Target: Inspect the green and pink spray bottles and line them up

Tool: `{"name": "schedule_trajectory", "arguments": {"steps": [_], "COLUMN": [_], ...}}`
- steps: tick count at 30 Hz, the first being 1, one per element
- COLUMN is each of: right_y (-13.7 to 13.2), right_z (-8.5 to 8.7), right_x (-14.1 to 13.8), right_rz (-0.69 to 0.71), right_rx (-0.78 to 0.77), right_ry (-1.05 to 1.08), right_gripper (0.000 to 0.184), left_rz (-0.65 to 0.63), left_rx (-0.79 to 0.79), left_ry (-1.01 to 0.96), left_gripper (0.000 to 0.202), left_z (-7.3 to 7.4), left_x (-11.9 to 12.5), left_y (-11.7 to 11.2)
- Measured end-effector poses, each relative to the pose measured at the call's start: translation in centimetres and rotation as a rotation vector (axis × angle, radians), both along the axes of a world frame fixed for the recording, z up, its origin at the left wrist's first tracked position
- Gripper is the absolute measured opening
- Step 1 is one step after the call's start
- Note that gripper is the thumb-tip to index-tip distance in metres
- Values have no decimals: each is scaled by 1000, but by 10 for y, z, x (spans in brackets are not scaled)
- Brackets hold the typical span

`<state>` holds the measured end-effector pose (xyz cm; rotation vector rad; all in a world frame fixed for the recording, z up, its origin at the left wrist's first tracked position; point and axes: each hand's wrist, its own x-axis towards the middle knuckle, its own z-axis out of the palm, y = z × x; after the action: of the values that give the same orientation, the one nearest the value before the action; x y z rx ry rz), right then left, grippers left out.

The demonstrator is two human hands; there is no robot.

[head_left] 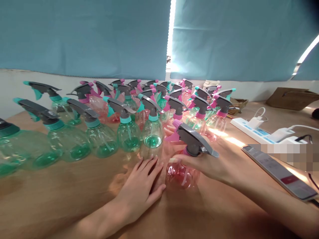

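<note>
Nearest: my left hand (pixel 139 186) is palm down on the bench (pixel 62 205), fingers spread, released, holding nothing. Its tips are right by the base of a green bottle (pixel 152 131); can't tell if they touch it. Just right of that, my right hand (pixel 200 163) has the pink bottle (pixel 181 176) grasped around the shoulder, thumb on the near side, fingers behind. It's upright in front of the group, grey sprayer head (pixel 191 139) on, lever pointing right, pink trigger left. Base looks to be on the bench, but can't confirm it carries the weight. I'd call the step one-bottle positioning, right hand doing the work, left idle. Next move calls for a firm hold below the collar, bottle kept vertical, trigger clear of the neighbours' heads, left fingers out from under the base. Phone (pixel 276 171) lies to the right, well clear of the bottle. Beyond: front row of green bottles (pixel 101 141) running left, power strip (pixel 249 127) with plugs on the right, then mixed pink and green bottles packed behind. Farthest: blue blinds (pixel 87 39).
</note>
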<state>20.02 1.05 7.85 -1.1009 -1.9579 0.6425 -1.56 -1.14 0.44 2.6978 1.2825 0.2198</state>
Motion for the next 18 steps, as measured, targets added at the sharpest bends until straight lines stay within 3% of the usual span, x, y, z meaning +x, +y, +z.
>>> {"name": "schedule_trajectory", "arguments": {"steps": [6,11,14,18], "right_y": [-13,-20,-24,-31], "right_z": [24,11,4,7], "right_x": [5,16,25,35], "right_rz": [-55,-124,-113,-150], "right_rx": [-110,-84,-32,12], "right_ry": [-105,-65,-65,-126], "right_gripper": [21,39,32,24], "left_rz": [-7,-19,-25,-28], "left_rx": [21,64,103,102], "left_ry": [-35,-46,-73,-64], "left_gripper": [48,46,47,47], "left_z": [-2,-5,-7,-6], "left_x": [-2,-3,-3,0], "left_y": [1,4,6,9]}}
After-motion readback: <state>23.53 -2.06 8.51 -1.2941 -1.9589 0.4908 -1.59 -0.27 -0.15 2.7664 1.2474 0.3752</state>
